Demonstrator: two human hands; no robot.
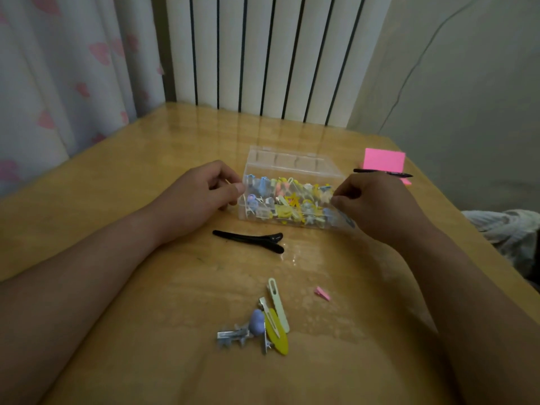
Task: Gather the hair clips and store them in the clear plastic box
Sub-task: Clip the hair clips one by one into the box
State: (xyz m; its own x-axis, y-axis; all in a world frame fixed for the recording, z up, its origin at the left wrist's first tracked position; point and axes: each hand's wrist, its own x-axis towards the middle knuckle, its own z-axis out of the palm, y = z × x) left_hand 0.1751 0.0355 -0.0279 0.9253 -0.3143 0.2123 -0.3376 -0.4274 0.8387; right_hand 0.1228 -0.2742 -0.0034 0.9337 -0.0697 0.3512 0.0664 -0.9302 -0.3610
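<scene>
The clear plastic box point(292, 162) stands mid-table, holding several small yellow, blue and pink hair clips. My left hand point(201, 191) pinches its left edge and my right hand point(377, 203) grips its right front corner. In front of the box lies a black clip point(248, 238). Nearer to me sits a small pile: a pale green snap clip point(277, 302), a yellow snap clip point(276, 336), a purple-topped clip point(257, 321) and a blue metal clip point(233, 336). A tiny pink clip point(323, 293) lies alone to the right.
The wooden table point(146, 171) has a glossy cover. Pink sticky notes point(384, 160) and a black pen point(380, 172) lie behind my right hand. A radiator and a curtain stand behind the table's far edge. Cloth shows past the right edge.
</scene>
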